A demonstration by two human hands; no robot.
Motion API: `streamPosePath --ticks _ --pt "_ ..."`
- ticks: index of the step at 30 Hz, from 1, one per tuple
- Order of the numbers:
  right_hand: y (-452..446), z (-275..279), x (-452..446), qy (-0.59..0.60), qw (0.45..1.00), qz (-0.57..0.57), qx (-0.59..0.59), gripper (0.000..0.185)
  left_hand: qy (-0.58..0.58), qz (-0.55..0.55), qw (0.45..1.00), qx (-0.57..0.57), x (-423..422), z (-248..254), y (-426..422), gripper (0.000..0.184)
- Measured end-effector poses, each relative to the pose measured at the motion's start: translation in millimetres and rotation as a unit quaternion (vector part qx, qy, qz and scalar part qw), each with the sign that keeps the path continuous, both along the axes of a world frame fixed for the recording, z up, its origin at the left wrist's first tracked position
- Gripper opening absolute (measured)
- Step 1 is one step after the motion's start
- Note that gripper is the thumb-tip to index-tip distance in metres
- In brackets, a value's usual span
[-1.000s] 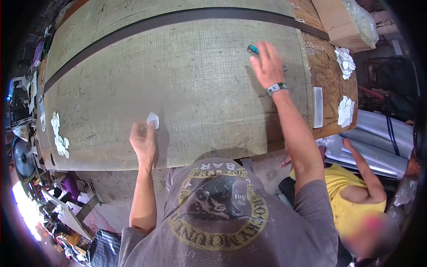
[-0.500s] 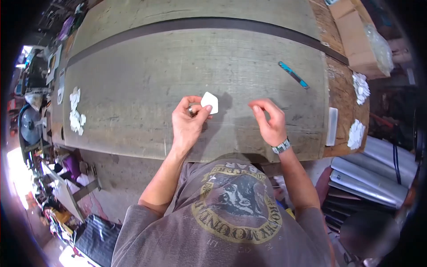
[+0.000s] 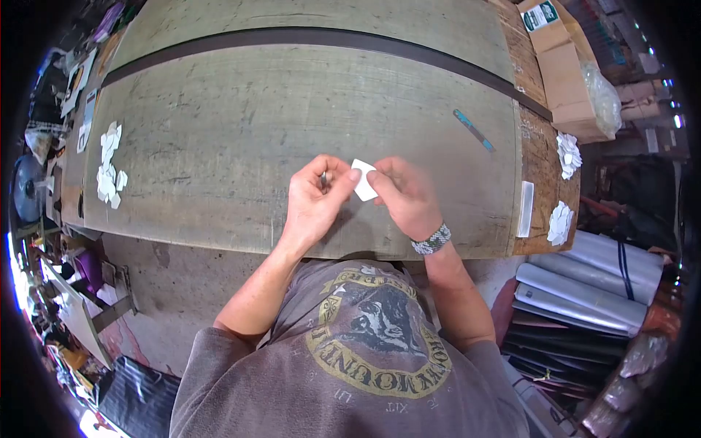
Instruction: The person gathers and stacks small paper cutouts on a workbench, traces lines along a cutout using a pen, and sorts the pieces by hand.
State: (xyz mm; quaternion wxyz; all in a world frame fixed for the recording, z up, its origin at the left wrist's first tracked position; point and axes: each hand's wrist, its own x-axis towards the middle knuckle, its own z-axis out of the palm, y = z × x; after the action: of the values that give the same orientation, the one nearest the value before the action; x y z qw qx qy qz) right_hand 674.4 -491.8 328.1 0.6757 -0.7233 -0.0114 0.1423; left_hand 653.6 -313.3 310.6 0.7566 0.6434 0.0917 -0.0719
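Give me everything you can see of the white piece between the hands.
The white piece is small, flat and angular, with straight edges and a corner pointing toward the table's far side. Its visible face looks plain; it could be card or thin plastic, but I can't tell which. It is held above the greenish tabletop, near the person's side. The left hand pinches its left edge and the right hand its right, thumbs uppermost, hiding parts of its outline.

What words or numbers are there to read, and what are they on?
"MOUNT": on the grey shirt; its other lettering is unclear.
Green-and-white label on the cardboard box: too small to read.
Pale marks on the brown wooden strip: too faint to read.
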Motion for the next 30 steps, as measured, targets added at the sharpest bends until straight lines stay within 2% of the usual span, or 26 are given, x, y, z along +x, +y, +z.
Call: streamPosePath --ticks 3,4,7,10,13,17,19,21,24,27,30 --pt "19 14 -5 0.001 0.994 0.031 -0.104 0.015 -0.004 -0.067 0.995 0.073 0 9 26 0.014" --pt "26 15 -7 0.016 0.994 0.027 -0.106 0.016 -0.009 -0.059 0.997 0.056 -1 3 33 0.021" --pt "51 14 -10 0.073 0.997 0.015 -0.018 0.014 0.044 -0.034 0.996 -0.065 -3 1 52 0.030" --pt "69 5 -12 0.075 0.997 0.023 0.002 0.013 0.065 -0.011 0.982 -0.176 -8 -17 75 0.032" --pt "86 4 -17 0.085 0.996 0.028 0.005 0.012 0.037 0.032 0.992 -0.118 -13 -8 87 0.029" --pt "94 -6 -22 0.056 0.994 0.085 -0.042 0.014 -0.053 0.043 0.996 0.064 -28 -10 91 0.028" --pt "96 -9 -22 0.049 0.991 0.115 -0.046 0.015 -0.014 0.046 0.993 0.107 -36 -9 97 0.030" --pt "98 -12 -22 0.043 0.985 0.153 -0.061 0.016 -0.063 0.074 0.975 0.201 -48 -19 103 0.034" --pt "95 -36 -20 0.053 0.980 0.186 -0.055 0.014 0.004 0.165 0.952 0.257 -68 -14 120 0.037" --pt "93 -68 -16 0.087 0.977 0.193 -0.028 0.012 0.051 0.259 0.927 0.267 -94 -18 145 0.034" --pt "98 -95 -27 0.134 0.970 0.204 -0.010 0.010 0.079 0.276 0.916 0.279 -128 -35 179 0.024"
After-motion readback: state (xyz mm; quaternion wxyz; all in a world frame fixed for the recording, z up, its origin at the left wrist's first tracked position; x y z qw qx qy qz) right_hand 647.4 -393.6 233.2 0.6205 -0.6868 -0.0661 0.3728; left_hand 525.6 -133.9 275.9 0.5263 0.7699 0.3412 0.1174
